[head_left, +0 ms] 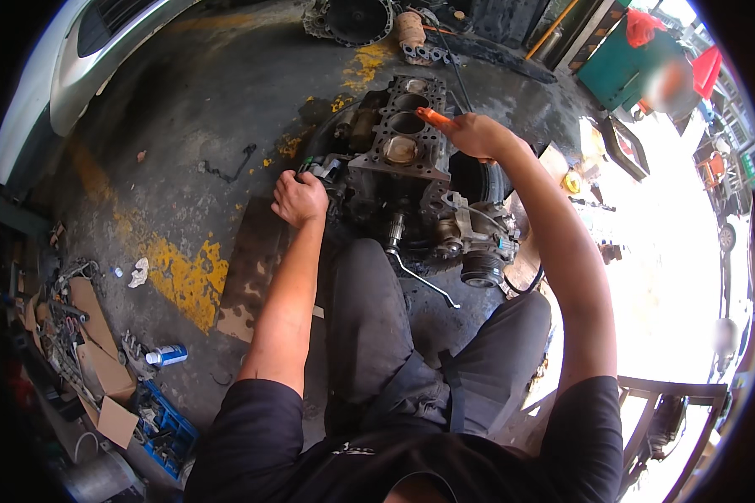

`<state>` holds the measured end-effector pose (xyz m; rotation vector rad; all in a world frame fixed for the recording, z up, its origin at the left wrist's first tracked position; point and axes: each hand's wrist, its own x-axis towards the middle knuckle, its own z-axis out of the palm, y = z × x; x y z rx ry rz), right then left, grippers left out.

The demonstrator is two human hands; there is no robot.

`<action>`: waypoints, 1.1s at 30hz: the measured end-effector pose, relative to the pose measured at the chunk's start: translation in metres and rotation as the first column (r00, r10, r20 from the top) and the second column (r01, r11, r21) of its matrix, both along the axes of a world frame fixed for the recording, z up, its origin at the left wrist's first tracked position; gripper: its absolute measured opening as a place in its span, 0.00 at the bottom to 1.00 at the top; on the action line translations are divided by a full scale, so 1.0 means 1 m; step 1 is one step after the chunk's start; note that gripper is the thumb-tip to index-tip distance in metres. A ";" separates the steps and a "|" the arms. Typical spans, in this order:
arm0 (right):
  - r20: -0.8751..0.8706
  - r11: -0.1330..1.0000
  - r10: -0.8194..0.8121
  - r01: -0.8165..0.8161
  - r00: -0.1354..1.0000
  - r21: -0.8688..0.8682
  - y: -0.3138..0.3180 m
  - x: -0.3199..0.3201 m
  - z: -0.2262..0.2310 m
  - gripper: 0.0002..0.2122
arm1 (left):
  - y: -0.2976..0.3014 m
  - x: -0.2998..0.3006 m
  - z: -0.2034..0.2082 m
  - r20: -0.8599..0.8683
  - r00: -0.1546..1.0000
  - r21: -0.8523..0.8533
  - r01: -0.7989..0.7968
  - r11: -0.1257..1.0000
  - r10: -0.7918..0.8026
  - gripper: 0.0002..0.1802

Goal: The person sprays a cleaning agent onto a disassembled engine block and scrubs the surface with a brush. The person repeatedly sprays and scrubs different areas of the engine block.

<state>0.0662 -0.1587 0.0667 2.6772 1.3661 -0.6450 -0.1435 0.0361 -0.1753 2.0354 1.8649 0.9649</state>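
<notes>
An engine block (398, 163) with several open cylinder bores stands before me, its flat top face up. My right hand (478, 137) is closed round an orange-handled tool (433, 118). The tool's front end reaches over the bores; its working tip is too small to make out. My left hand (300, 198) is curled closed beside a metal engine accessory (330, 173) on the block's left side. What those fingers hold, if anything, is hidden. A bent metal crank handle (424, 279) points toward me from the block's lower front. A pulley unit (481, 267) sits at the front right.
Oil-stained cardboard (264, 251) covers the floor at left. A tire (480, 178) lies right of the block. A blue-white can (167, 355), a blue crate (166, 427) and parts boxes are at lower left. A car (54, 92) stands far left; a gearbox housing (350, 21) lies beyond.
</notes>
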 end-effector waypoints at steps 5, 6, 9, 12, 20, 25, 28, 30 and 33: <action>-0.013 0.998 -0.061 0.061 0.998 0.032 0.005 -0.002 0.004 0.21 | 0.003 -0.003 -0.004 -0.002 1.000 -0.009 -0.002 1.000 0.002 0.18; -0.011 0.990 -0.122 0.123 0.992 0.067 0.006 0.009 -0.008 0.22 | 0.003 0.000 -0.004 0.000 1.000 -0.009 0.002 1.000 -0.002 0.18; 0.007 0.972 -0.138 0.134 0.990 0.193 0.007 0.018 -0.024 0.25 | -0.001 0.000 -0.002 0.004 1.000 0.013 0.011 1.000 -0.011 0.18; -0.004 0.973 -0.145 0.143 0.989 0.180 0.012 0.009 -0.022 0.27 | 0.000 0.000 0.001 0.008 1.000 -0.003 0.008 1.000 -0.008 0.18; 0.081 0.989 -0.114 0.106 0.990 0.103 0.028 0.015 -0.036 0.26 | 0.001 -0.001 0.001 -0.003 1.000 -0.037 0.026 0.999 -0.026 0.18; 0.126 0.979 -0.104 0.080 0.987 0.186 0.023 0.020 -0.053 0.25 | 0.000 -0.001 0.001 0.003 1.000 -0.024 0.026 0.999 -0.026 0.18; 0.129 0.978 -0.105 0.079 0.986 0.192 0.020 0.015 -0.059 0.25 | 0.001 -0.001 -0.001 -0.001 1.000 0.007 0.015 1.000 -0.015 0.17; 0.118 0.981 -0.072 0.049 0.990 0.188 0.016 0.012 -0.052 0.25 | -0.002 -0.001 -0.002 -0.001 1.000 0.012 0.015 1.000 -0.015 0.17; 0.156 0.984 -0.028 0.000 0.987 0.180 0.025 0.015 -0.048 0.24 | 0.001 0.002 0.000 -0.006 1.000 0.012 0.022 1.000 -0.022 0.17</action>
